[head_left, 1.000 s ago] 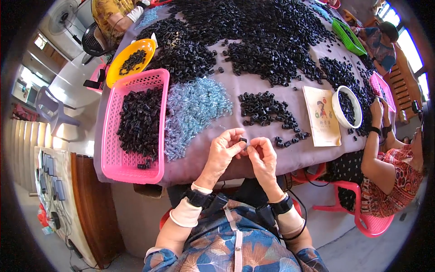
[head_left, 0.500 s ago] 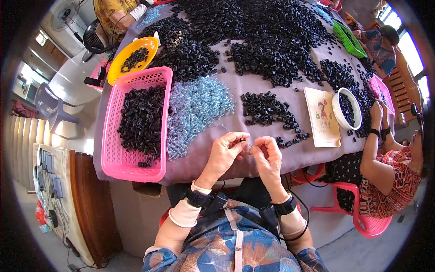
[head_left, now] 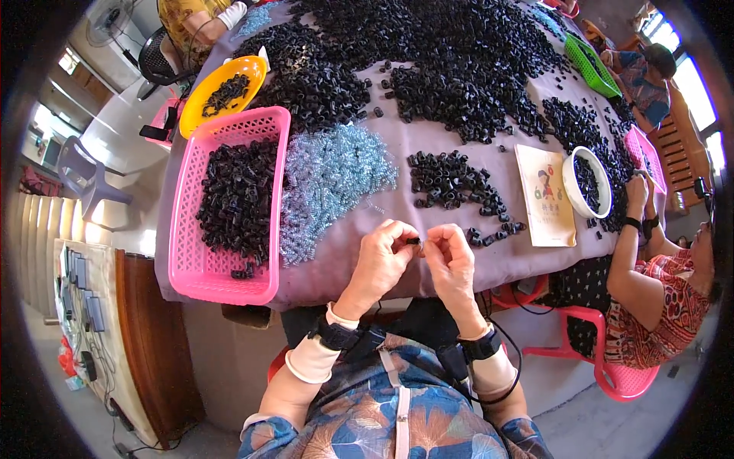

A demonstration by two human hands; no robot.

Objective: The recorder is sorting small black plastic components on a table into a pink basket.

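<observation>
Between the thumb and fingers of my left hand (head_left: pixel 379 258) is a small black plastic piece (head_left: pixel 414 241), held just over the table's near edge. My right hand (head_left: pixel 451 266) meets it from the other side, thumb and fingertips pinched together. Whatever is in that pinch is too small to make out. Beyond my hands lies a small heap of black ring-like plastic pieces (head_left: pixel 451 180). To the left of it spreads a pile of shiny pale-blue coil-like pieces (head_left: pixel 336 176), with a pink basket (head_left: pixel 177 264) of black pieces beside it.
A large mound of black pieces (head_left: pixel 459 69) covers the far table. Toward the left is a yellow plate (head_left: pixel 195 103); toward the right, a printed beige packet (head_left: pixel 547 210) and white bowl (head_left: pixel 572 187). A co-worker (head_left: pixel 650 298) sits at the right on a pink chair (head_left: pixel 631 382).
The black piece now shows more plainly between my left fingertips. My right fingertips have shifted slightly around it. Both hands stay in nearly the same place.
</observation>
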